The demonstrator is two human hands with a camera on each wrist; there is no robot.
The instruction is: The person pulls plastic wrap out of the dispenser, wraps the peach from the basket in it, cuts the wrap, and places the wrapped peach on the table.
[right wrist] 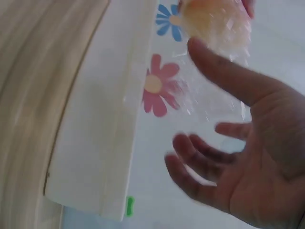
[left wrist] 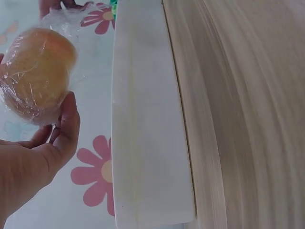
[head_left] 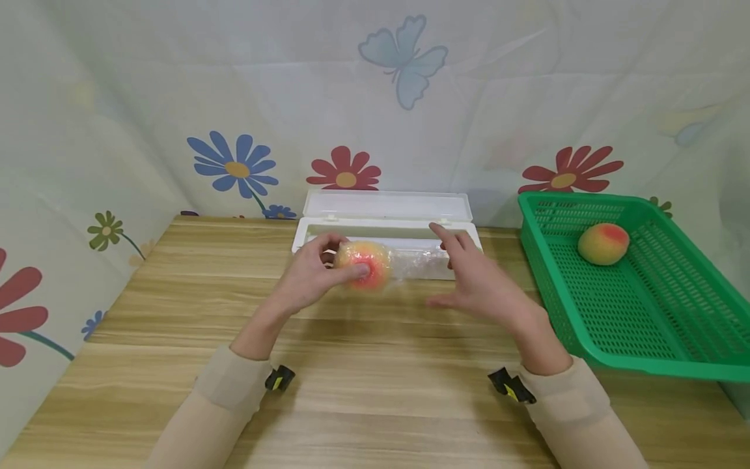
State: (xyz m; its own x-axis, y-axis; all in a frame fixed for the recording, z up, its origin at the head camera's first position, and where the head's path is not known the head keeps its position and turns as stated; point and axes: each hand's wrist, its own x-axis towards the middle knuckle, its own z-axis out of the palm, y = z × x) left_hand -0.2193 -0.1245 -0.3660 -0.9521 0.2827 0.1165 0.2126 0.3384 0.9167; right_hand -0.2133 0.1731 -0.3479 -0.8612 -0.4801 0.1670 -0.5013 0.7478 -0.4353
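A peach (head_left: pixel 375 260) wrapped in clear plastic film is held in my left hand (head_left: pixel 310 273), thumb on its front and fingers behind. In the left wrist view the film is wrinkled round the peach (left wrist: pixel 38 71). Loose film (head_left: pixel 413 260) trails from its right side toward my right hand (head_left: pixel 483 280). That hand is apart from the peach, with its thumb and fingers spread and nothing gripped between them, as the right wrist view also shows. Behind both hands stands a long white box (head_left: pixel 299 240) with its lid (head_left: pixel 387 204) raised; a pale roll shows inside.
At the right stands a green plastic basket (head_left: pixel 551 306) with slotted walls. One unwrapped peach (head_left: pixel 603 244) lies inside it near the back. A flower-printed curtain (head_left: pixel 293 85) hangs behind the wooden table (head_left: pixel 351 391).
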